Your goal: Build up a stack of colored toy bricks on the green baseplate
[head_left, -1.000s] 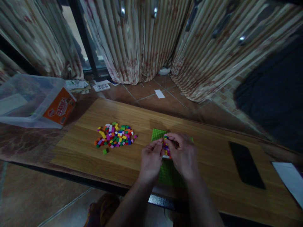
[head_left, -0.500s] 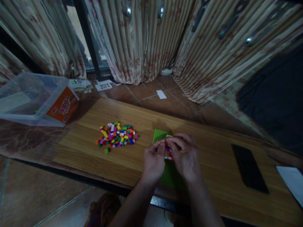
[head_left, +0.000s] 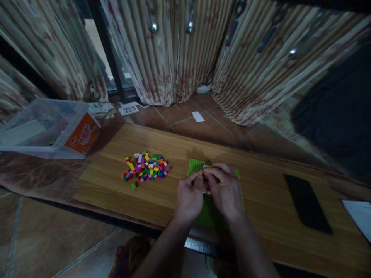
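Note:
A green studded baseplate (head_left: 197,165) lies on the wooden table, partly covered by my hands. On its middle is a patch of small coloured building bricks (head_left: 206,188), pink, purple, red and white among them. My left hand (head_left: 189,195) rests at the left side of this patch, thumb and forefinger pinched together. From the right, my right hand (head_left: 227,189) leans over the bricks, its fingers closed in a pinch that meets the left fingertips. Whatever is between the fingertips is too small and covered to make out. A loose pile of mixed toy bricks (head_left: 147,166) lies to the left.
A clear plastic box (head_left: 55,152) with an orange label stands at the table's left end. One green brick (head_left: 133,186) lies apart from the pile. On the right are a black flat slab (head_left: 307,204) and white paper (head_left: 358,216). Curtains (head_left: 176,58) hang behind.
The view has shifted slightly, so the box and pile appear a little further right and lower. My hands stay pinched over the bricks, the right one barely moved, showing more of the baseplate's right edge.

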Tool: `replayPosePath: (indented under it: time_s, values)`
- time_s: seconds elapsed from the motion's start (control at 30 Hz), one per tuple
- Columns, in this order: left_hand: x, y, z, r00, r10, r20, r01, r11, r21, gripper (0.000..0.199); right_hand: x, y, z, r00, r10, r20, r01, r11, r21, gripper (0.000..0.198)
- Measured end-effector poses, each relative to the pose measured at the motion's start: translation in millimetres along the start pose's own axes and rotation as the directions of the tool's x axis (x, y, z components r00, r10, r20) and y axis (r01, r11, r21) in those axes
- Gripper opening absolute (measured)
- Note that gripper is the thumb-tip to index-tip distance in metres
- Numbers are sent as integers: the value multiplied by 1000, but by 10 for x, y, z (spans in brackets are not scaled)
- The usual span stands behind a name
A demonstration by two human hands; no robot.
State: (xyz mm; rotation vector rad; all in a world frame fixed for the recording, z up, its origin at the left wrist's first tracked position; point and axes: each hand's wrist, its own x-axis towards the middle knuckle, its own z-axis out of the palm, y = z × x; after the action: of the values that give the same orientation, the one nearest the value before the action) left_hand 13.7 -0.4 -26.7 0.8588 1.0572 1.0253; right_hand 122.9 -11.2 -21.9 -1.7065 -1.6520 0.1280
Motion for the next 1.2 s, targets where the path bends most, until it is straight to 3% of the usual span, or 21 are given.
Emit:
replayPosePath:
  time_s: [0.1, 0.2, 0.33, 0.47, 0.63, 0.77, 1.0, 1.2]
  values:
    - [-12, 20, 4, 988, -154, -29, 147, 977, -157, 18, -21, 18, -5, 1000, 13, -15, -12, 998, 56, 16]
    - [-24, 87, -24, 964, -264, -24, 231, 880, -414, 19, -31, 41, -52, 994, 69, -87, -55, 985, 162, 17]
    - [-14, 239, -84, 956, -290, 39, 224, 636, -738, 15, -5, 42, -172, 954, 168, -247, -91, 951, 295, 12]
    - [-28, 382, -103, 957, -266, 114, 236, 493, -837, 31, 5, -45, -263, 950, 202, -240, -99, 919, 382, 9]
    - [-68, 437, -103, 957, -157, 245, 290, 484, -826, 53, -29, -211, -329, 997, 67, -49, -44, 925, 377, 11]
    - [-89, 437, -113, 955, -103, 278, 291, 505, -812, 62, -48, -280, -373, 997, -13, 75, -13, 942, 336, 12]
    - [-108, 437, -106, 955, -84, 283, 281, 551, -785, 65, -68, -348, -336, 992, -52, 114, 24, 972, 235, 14]
    - [-112, 423, -90, 945, -94, 314, 314, 539, -782, 67, -65, -380, -271, 991, -60, 118, 39, 984, 173, 12]
